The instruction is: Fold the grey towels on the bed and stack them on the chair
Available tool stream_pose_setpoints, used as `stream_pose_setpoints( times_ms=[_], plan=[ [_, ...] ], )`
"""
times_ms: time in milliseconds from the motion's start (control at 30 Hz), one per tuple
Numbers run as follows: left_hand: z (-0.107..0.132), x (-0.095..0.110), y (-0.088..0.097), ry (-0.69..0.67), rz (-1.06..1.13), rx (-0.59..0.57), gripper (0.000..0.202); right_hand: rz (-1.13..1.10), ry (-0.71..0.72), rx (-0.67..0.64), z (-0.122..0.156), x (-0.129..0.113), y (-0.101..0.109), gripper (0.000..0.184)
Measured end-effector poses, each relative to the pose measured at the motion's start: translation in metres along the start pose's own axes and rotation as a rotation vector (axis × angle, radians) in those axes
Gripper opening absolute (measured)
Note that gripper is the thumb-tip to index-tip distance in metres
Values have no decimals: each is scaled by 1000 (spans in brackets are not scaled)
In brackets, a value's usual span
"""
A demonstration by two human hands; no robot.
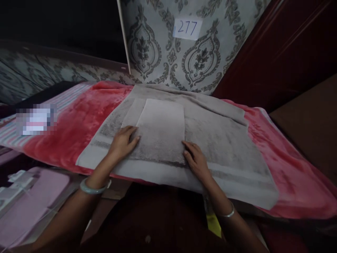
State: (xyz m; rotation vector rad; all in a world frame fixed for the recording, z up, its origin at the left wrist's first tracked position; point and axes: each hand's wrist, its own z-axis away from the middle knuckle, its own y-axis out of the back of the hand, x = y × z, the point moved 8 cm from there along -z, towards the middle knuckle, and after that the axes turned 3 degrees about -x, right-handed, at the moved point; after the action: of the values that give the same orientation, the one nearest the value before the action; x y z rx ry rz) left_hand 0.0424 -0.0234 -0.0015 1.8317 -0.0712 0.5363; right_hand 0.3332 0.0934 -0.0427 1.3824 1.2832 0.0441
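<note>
A folded grey towel [163, 131] lies on a larger grey towel [218, 140], which is spread flat with a few creases near its far edge. At the folded piece's left side rests my left hand [122, 142], palm down, with the thumb apart from the fingers. My right hand [196, 160] touches the right edge of the folded towel; its index finger and thumb are slightly apart and its other fingers are partly hidden. Neither hand grips anything that I can see. Beneath both towels lies a red plush blanket [68, 135].
A striped cloth [15, 133] covers the left end, with a blurred-out item on it. Behind stand a dark screen [63, 28] and a patterned wall with a paper [187, 28] marked 277. A pink box-like object [50, 182] sits lower left; a dark red panel [263, 52] leans right.
</note>
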Motion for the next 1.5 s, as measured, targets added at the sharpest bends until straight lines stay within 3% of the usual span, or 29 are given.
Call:
stream_pose_setpoints(
  times_ms=[133, 333, 433, 633, 767, 867, 1000, 1167, 1300, 1500],
  plan=[
    [0, -18, 10, 99, 56, -9, 55, 9, -31, -28, 10, -13, -1, 57],
    [-16, -14, 4, 168, 20, -73, 57, 17, -170, -41, -4, -14, -7, 59],
    [-23, -11, 1, 198, 30, -95, 58, 16, -171, -40, -13, -15, -12, 58],
    [-26, -5, -3, 163, 150, -42, 57, -77, -229, -23, -13, -7, -10, 56],
    [-27, -9, -5, 136, 174, -45, 58, -2, -242, -78, -10, -5, -7, 54],
    [-32, -18, -6, 165, 212, -50, 60, 52, -215, -41, -16, -7, -2, 54],
    [-48, -29, -7, 202, 289, -52, 64, 37, -195, 47, -39, -2, -3, 55],
    [-85, -34, -6, 247, 347, -39, 63, -38, -248, 152, -74, 12, -8, 57],
    [-111, -29, -9, 268, 330, 4, 59, -149, -269, 207, -83, 21, -8, 53],
    [-112, -32, -17, 219, 357, 9, 59, -106, -348, 162, -83, 32, -9, 49]
  ],
)
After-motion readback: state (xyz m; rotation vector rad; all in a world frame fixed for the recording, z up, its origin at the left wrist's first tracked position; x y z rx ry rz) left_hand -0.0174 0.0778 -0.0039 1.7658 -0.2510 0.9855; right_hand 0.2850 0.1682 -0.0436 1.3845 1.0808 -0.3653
